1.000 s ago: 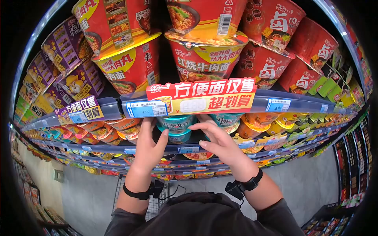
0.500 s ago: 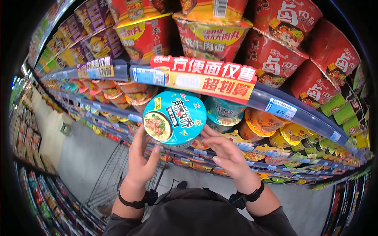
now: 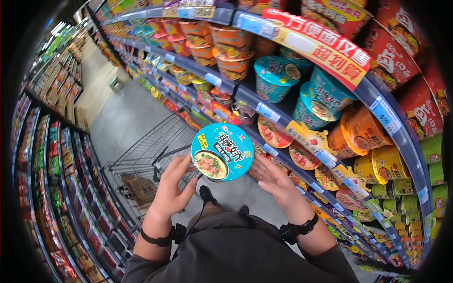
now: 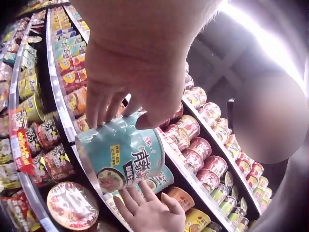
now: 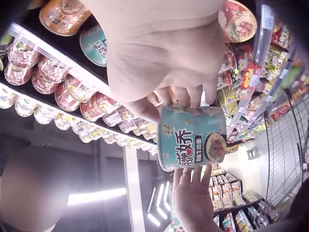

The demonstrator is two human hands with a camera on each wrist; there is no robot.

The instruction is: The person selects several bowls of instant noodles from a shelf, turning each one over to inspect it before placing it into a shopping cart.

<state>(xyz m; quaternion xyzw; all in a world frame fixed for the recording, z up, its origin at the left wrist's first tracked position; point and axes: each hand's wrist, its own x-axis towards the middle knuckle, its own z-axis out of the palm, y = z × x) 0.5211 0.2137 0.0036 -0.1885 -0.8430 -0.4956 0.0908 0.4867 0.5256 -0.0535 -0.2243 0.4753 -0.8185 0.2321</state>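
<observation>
A teal cup of instant noodles (image 3: 222, 152), its printed lid facing up in the head view, is held between both hands in front of the body. My left hand (image 3: 172, 191) holds its left side, thumb toward the near edge. On the opposite side my right hand (image 3: 279, 189) holds the wall with its fingers. In the left wrist view the left fingers and thumb lie against the wall of the cup (image 4: 123, 154). The right wrist view shows the right fingers on the cup (image 5: 193, 135), with the left hand (image 5: 193, 203) at the opposite end.
Matching teal cups (image 3: 274, 75) stand on the shelf at right, beside orange noodle cups (image 3: 233, 52). A promotional sign (image 3: 321, 47) runs along the shelf edge above. Left of the legs stands a wire shopping cart (image 3: 146, 151) with a brown item inside. Another stocked shelf (image 3: 56, 198) lines the left.
Both hands came out from under the upper shelf edge with the teal cup and drew it toward the body. The view has turned left, bringing more of the cart and aisle into sight.
</observation>
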